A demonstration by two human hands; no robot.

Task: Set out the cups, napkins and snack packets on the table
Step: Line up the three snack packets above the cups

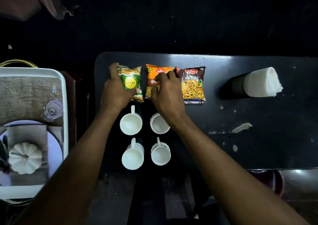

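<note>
Three snack packets lie in a row on the dark table (258,121): a green one (133,80), an orange one (152,80) and a brown one (193,85). My left hand (117,90) grips the green packet by its left edge, thumb on its front. My right hand (167,93) rests on the orange packet, fingertips pinching it. Several white cups stand in two rows below the packets, such as a back left cup (130,124) and a front right cup (160,153). A stack of white napkins (261,82) sits in a black holder (236,87) at the right.
A white tray (64,104) stands to the left of the table, holding a woven mat, a clear glass (53,111), a plate and a small white pumpkin (25,157). The table surface has chipped white patches (241,127) at the right.
</note>
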